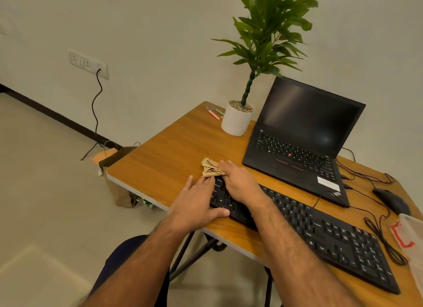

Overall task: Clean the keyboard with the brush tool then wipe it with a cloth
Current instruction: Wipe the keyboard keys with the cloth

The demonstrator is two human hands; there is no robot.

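Observation:
A long black keyboard (pixel 325 238) lies diagonally across the front of the wooden table (pixel 174 146). A crumpled tan cloth (pixel 209 168) sits at the keyboard's far left corner, partly on the table. My right hand (pixel 238 182) presses flat on the cloth and the left end of the keys, fingers bent over the fabric. My left hand (pixel 194 202) lies flat beside it, fingers spread, steadying the keyboard's left edge with the thumb along its front. No brush tool is visible.
An open black laptop (pixel 304 137) stands behind the keyboard. A white pot with a green plant (pixel 237 120) and coloured pens (pixel 215 114) sit at the back. A mouse (pixel 391 200), tangled cables (pixel 377 229) and a clear plastic bag (pixel 412 240) lie right. A paper bag (pixel 119 169) stands on the floor.

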